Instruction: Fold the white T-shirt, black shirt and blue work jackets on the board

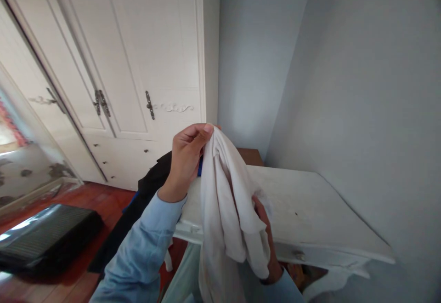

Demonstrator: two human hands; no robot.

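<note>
A white cloth (227, 192), perhaps a garment, hangs in long folds in front of me. Its top is pinched between the thumb and fingers of my left hand (188, 156), which is raised above the table's near edge. Lower down, on the right side of the cloth, my right hand (268, 234) is partly covered by the fabric. Some of its fingers show along the cloth's right edge and appear to hold it, while the rest are hidden behind the folds. Light blue sleeves cover both forearms.
Behind the cloth stands a white table (310, 202) with a drawer, against a grey wall (365, 87). A white wardrobe (155, 41) fills the left back. Dark fabric (151, 183) hangs beside my left arm. A black suitcase (51, 238) lies on the reddish wooden floor (110, 202).
</note>
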